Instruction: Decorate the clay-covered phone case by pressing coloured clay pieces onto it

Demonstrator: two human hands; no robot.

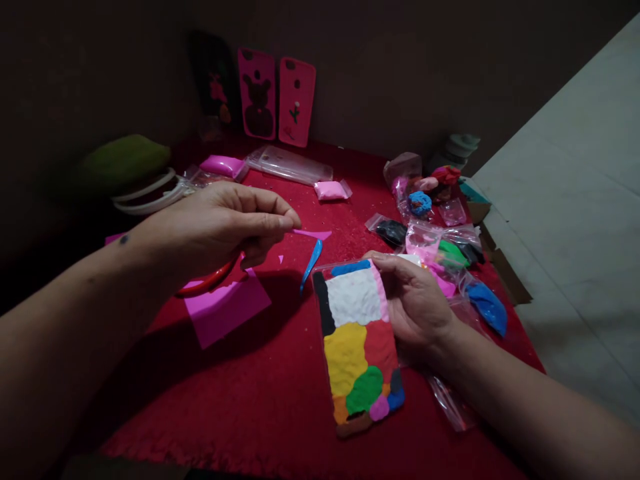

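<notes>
— Spread across the frame's lower half?
— Red surface (240,400). Clamped in right hand (417,300), lower centre: clay-patched panel (357,347).
— In progress?
— Apparently holding up, mid-frame, pinched in left hand (235,217) fingertips, upper left of panel, apart: pink strip (317,235). Calling, seemingly, for light pinch, steady support.
</notes>
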